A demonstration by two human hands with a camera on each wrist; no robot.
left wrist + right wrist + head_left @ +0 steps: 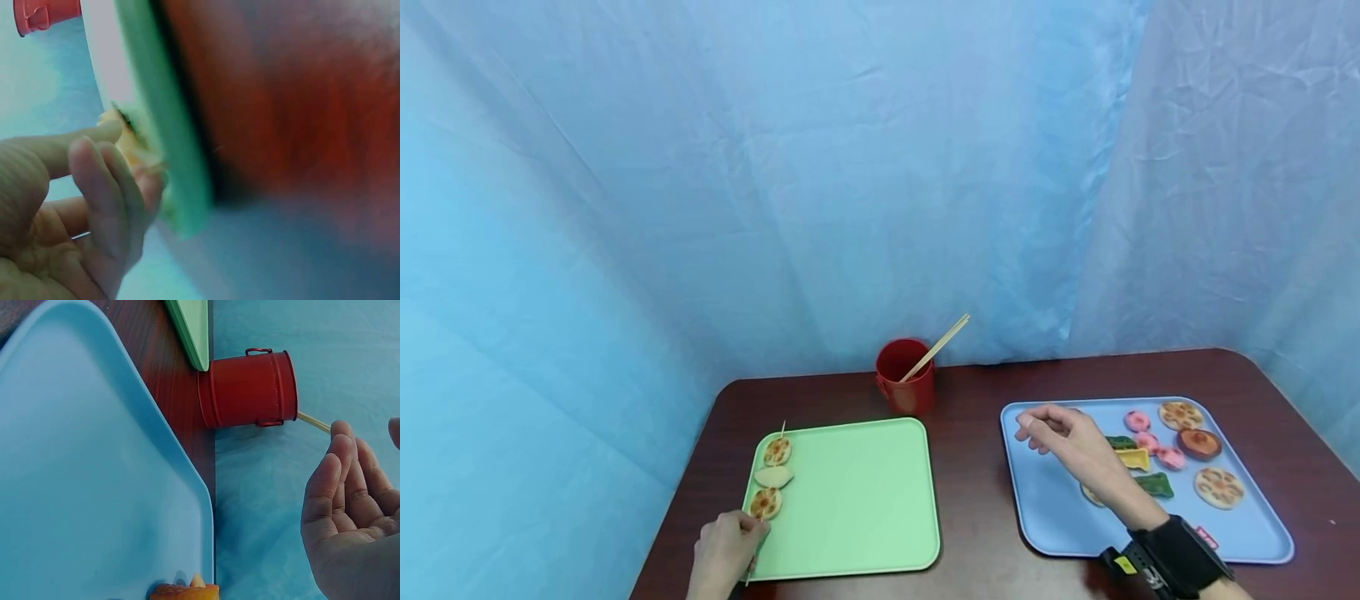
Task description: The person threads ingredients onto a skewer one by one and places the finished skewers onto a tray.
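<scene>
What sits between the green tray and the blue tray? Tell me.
Only bare dark table between the green tray and the blue tray, seen in the head view.

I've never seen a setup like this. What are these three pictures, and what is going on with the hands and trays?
No machine here: a person wears three cameras, one on the head and one on each wrist. The head view shows a dark table with a green tray, a blue tray of toy food pieces and a red cup holding wooden sticks. The left hand pinches the end of a skewer threaded with three food slices on the green tray. The right hand hovers over the blue tray, fingers loosely curled, holding nothing. The left wrist view is blurred.
</scene>
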